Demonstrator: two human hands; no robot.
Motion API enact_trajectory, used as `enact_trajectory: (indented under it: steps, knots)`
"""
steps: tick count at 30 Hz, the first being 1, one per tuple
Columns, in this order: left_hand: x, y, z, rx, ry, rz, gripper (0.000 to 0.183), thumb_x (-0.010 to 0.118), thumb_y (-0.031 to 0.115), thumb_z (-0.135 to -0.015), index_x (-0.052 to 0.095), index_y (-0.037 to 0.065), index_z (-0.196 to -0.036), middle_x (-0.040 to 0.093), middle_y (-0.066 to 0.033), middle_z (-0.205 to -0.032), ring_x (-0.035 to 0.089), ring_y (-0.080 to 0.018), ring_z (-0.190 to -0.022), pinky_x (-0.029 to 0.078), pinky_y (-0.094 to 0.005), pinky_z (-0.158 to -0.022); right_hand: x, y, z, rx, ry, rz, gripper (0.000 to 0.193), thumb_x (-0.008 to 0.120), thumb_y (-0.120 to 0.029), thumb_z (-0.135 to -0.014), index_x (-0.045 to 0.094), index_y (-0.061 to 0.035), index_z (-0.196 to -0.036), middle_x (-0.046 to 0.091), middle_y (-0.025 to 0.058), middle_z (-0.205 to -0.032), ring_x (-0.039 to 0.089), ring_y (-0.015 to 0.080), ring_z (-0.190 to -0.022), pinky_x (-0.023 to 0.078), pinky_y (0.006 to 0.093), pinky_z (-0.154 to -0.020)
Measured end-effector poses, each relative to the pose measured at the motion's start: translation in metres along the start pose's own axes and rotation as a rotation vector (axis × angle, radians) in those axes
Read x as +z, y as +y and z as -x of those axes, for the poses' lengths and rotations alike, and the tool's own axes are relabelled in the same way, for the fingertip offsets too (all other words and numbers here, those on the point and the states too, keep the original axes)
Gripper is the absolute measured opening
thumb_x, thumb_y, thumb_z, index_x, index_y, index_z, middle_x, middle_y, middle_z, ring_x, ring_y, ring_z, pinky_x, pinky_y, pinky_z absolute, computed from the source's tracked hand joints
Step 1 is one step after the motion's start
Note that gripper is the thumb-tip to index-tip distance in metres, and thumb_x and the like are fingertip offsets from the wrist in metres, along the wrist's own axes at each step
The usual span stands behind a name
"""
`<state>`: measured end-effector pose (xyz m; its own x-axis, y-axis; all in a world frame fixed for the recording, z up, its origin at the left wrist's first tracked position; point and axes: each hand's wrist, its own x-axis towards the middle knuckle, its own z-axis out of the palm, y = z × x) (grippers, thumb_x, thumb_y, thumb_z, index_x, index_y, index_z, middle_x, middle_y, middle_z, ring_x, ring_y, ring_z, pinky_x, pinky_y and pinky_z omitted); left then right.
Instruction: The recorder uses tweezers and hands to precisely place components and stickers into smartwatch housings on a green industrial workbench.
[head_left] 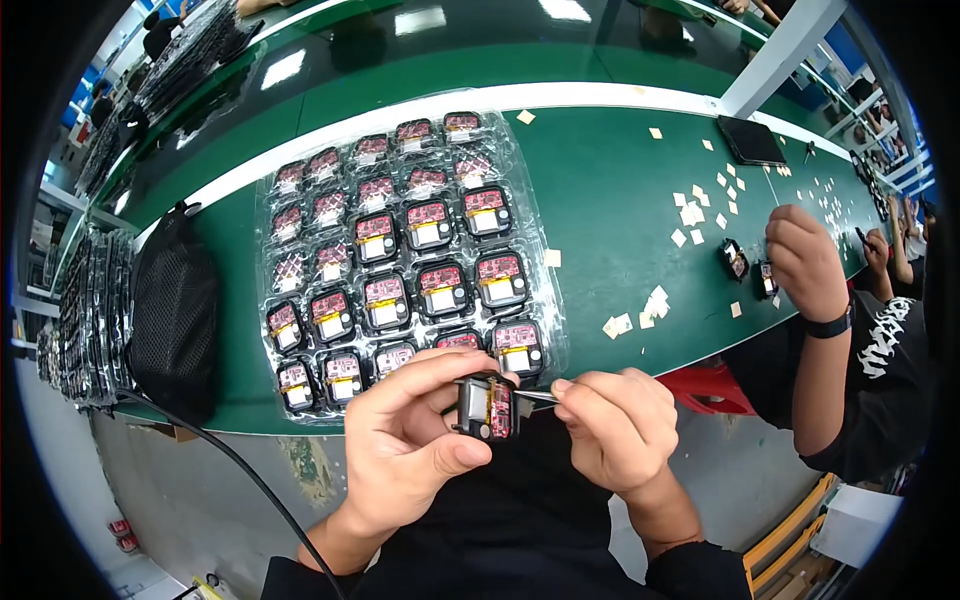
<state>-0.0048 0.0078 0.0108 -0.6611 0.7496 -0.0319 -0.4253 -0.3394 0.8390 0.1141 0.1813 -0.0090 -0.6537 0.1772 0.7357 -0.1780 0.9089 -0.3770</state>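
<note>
Between the thumb and fingers of my left hand [405, 440] is a small black device housing [476, 408], tilted, with a red circuit board, a silver block and yellow tape showing inside. My right hand [622, 428] pinches a pair of metal tweezers [537, 395], whose tip meets the right edge of the housing. Just beyond my hands lies a clear plastic tray [553, 330] with rows of similar housings [440, 288], their red boards facing up. My left hand overlaps the tray's near edge.
Small pale squares [690, 213] lie scattered over the green table [600, 180]. On the left are a black mesh bag [175, 310] and stacked trays [85, 310]. A co-worker's hand [805, 260] is at the right, near two housings [735, 258]. A black cable [250, 475] crosses my left side.
</note>
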Motion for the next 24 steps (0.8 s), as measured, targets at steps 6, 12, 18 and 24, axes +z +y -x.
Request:
enact_trajectory:
  steps: [6, 12, 18, 24]
  knots:
    - [-0.038, 0.035, -0.016, 0.405, 0.1, -0.572, 0.051, 0.086, -0.005, -0.076, 0.06, -0.008, -0.12, 0.055, -0.017, -0.127, 0.063, -0.029, -0.118, 0.057, -0.0394, -0.099, -0.006, -0.005, 0.003, 0.098, 0.045, -0.061, 0.016, 0.081, -0.007, -0.082, 0.072, 0.0011, -0.093, 0.066, 0.0082, -0.08, 0.058, 0.019, -0.054, 0.046, 0.0294, -0.048]
    - [-0.062, 0.051, -0.054, 0.456, 0.432, -1.239, 0.037, 0.082, -0.001, -0.08, 0.063, -0.005, -0.112, 0.065, -0.0135, -0.106, 0.066, -0.0208, -0.099, 0.056, -0.0332, -0.091, -0.006, -0.005, 0.003, 0.13, 0.036, -0.133, 0.016, 0.08, -0.006, -0.083, 0.072, 0.0025, -0.093, 0.066, 0.009, -0.08, 0.058, 0.0187, -0.054, 0.045, 0.0286, -0.048]
    - [-0.058, 0.053, -0.067, 0.289, 0.45, -1.446, 0.023, 0.078, -0.001, -0.087, 0.058, -0.004, -0.097, 0.067, -0.0083, -0.096, 0.065, -0.0144, -0.095, 0.052, -0.0296, -0.09, -0.017, 0.006, 0.007, 0.29, 0.051, 0.018, 0.012, 0.075, 0.001, -0.085, 0.07, 0.004, -0.096, 0.068, 0.0129, -0.084, 0.066, 0.0238, -0.062, 0.052, 0.0322, -0.053]
    - [-0.058, 0.059, -0.068, 0.467, 0.338, -1.522, 0.019, 0.079, -0.003, -0.079, 0.064, -0.003, -0.091, 0.068, -0.0135, -0.108, 0.066, -0.0258, -0.107, 0.048, -0.0336, -0.096, -0.03, 0.035, 0.007, 0.465, 0.078, 0.24, 0.009, 0.064, 0.0, -0.097, 0.065, 0.0039, -0.104, 0.066, 0.0188, -0.093, 0.067, 0.0338, -0.078, 0.054, 0.0378, -0.065]
